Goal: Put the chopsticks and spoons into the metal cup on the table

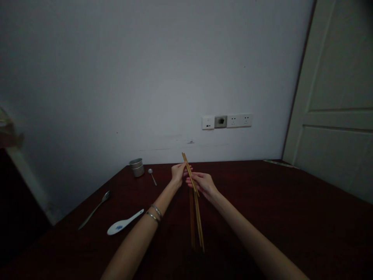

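Both hands are raised over the dark red table around a pair of wooden chopsticks (190,175), held aslant. My left hand (178,173) pinches them near the upper end. Lower down, the fingers of my right hand (201,182) close around the same chopsticks from the right. Beneath my hands, more chopsticks (198,223) lie lengthwise on the table, a light pair with a darker brown chopstick (192,221) to their left. Part of these is hidden behind the held pair and my fingers.
Left of my forearm a white soup spoon (125,223) with a blue mark and a metal fork (95,210) lie flat. A metal cup (136,167) and a small metal spoon (152,177) are farther back. The wall with sockets (239,120) borders the table's far edge (233,161).
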Demonstrator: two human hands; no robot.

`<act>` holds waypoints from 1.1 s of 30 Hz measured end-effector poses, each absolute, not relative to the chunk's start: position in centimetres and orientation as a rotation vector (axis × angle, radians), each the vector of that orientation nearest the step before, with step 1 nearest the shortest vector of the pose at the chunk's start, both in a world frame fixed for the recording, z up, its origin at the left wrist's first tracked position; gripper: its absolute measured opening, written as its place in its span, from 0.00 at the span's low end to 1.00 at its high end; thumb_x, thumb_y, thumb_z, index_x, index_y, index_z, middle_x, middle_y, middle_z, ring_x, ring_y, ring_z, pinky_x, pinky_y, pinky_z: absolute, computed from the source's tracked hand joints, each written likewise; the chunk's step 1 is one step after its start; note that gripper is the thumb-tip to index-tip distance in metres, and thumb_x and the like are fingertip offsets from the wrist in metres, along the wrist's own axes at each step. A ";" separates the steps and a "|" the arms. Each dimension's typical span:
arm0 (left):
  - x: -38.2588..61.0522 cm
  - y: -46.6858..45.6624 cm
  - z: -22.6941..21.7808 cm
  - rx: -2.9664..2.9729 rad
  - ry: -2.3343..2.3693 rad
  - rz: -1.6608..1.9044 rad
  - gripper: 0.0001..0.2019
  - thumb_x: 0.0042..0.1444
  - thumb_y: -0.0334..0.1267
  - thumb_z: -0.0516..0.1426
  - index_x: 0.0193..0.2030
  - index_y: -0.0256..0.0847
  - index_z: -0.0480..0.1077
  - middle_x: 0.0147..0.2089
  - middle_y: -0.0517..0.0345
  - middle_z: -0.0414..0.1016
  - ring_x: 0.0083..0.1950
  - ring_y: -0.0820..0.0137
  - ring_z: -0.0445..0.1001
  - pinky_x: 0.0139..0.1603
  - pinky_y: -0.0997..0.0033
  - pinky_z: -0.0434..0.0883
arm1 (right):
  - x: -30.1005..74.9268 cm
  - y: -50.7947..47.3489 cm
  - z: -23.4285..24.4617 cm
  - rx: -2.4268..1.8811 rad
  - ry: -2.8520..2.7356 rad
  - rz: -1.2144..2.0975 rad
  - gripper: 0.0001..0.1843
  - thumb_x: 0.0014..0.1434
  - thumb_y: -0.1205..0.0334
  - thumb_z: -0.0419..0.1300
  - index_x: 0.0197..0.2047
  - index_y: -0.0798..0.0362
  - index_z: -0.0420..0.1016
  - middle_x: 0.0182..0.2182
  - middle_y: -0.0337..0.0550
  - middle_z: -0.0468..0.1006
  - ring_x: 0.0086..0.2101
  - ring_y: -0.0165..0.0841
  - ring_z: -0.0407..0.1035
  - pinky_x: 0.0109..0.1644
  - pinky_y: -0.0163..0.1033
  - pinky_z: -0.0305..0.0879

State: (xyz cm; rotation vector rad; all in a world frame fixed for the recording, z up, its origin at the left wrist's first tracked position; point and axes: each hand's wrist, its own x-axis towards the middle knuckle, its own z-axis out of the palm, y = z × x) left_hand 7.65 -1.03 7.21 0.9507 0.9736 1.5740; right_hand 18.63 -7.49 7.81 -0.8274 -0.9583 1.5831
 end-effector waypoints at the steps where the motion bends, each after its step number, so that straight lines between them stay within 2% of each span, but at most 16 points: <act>1: 7.7 -1.0 7.2 0.926 0.962 1.569 0.08 0.47 0.36 0.59 0.28 0.31 0.68 0.30 0.45 0.75 0.28 0.68 0.75 0.28 0.72 0.72 | 18.7 -7.5 7.8 -0.842 -0.959 1.586 0.05 0.52 0.74 0.55 0.35 0.63 0.69 0.22 0.48 0.77 0.24 0.32 0.73 0.27 0.33 0.72; 12: 6.7 -0.3 6.3 0.893 0.952 1.425 0.08 0.45 0.31 0.61 0.31 0.28 0.70 0.30 0.45 0.75 0.29 0.68 0.75 0.30 0.73 0.72 | 19.2 -6.4 5.6 -0.879 -0.985 1.693 0.09 0.52 0.73 0.56 0.38 0.63 0.66 0.25 0.50 0.77 0.26 0.33 0.73 0.31 0.37 0.72; 23: 6.1 -0.3 6.6 0.969 0.979 1.311 0.08 0.45 0.31 0.61 0.32 0.28 0.70 0.31 0.44 0.76 0.30 0.67 0.75 0.33 0.71 0.73 | 20.5 -6.0 5.9 -0.932 -1.139 1.812 0.07 0.51 0.72 0.57 0.36 0.62 0.66 0.27 0.53 0.78 0.27 0.34 0.74 0.33 0.37 0.71; 27: 6.7 -0.7 6.9 0.997 0.971 1.309 0.08 0.45 0.31 0.61 0.32 0.28 0.70 0.30 0.45 0.76 0.29 0.67 0.75 0.32 0.72 0.72 | 21.1 -5.5 6.1 -0.993 -1.280 1.721 0.05 0.48 0.70 0.59 0.31 0.62 0.69 0.26 0.49 0.77 0.25 0.30 0.73 0.31 0.33 0.71; 33: 8.2 -1.9 7.9 1.017 1.002 1.291 0.06 0.44 0.31 0.61 0.28 0.29 0.70 0.28 0.45 0.75 0.27 0.68 0.74 0.27 0.73 0.72 | 21.6 -4.7 7.4 -1.152 -1.415 1.328 0.08 0.46 0.64 0.62 0.27 0.61 0.71 0.21 0.42 0.74 0.21 0.27 0.69 0.25 0.32 0.70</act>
